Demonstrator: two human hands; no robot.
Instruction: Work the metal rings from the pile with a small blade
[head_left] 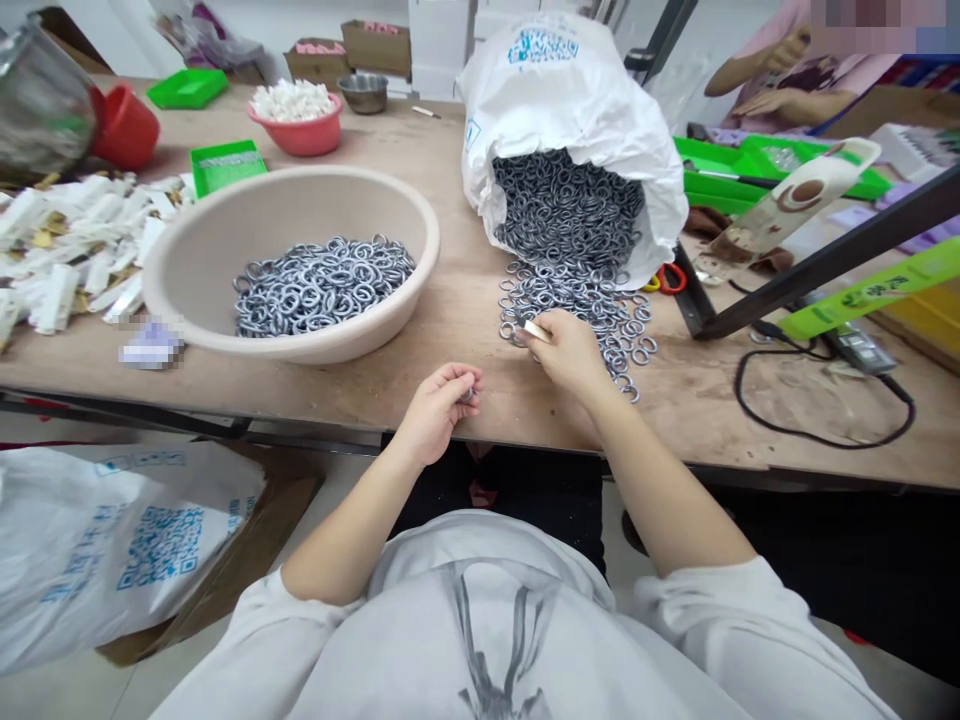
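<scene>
The worktable [461, 310] is occupied on the left by a wide beige basin [196, 255], partly filled with grey rings [322, 290]. White pieces [75, 250] are heaped to the left of the basin, and a red bowl [296, 133] of white parts is set behind it. Access from the far side is blocked by a white sack [570, 105], laid over with its ring-filled mouth turned toward the near edge. On the right, clearance is limited by a dark metal frame [825, 264]; a black cable [913, 405] is looped beyond its foot.

The spilled rings [570, 292] are located directly below the sack mouth. They are spread mostly flat, and the long axis of the spill is slanted toward the near edge and rightward. The right hand [566, 350] is closed on a pale strip [535, 330], pointed obliquely up and left along its visible length, beside the spill. The left hand [439, 410] is closed, with grey ring material [468, 395] gripped at the fingertips; the quantity cannot be determined.
</scene>
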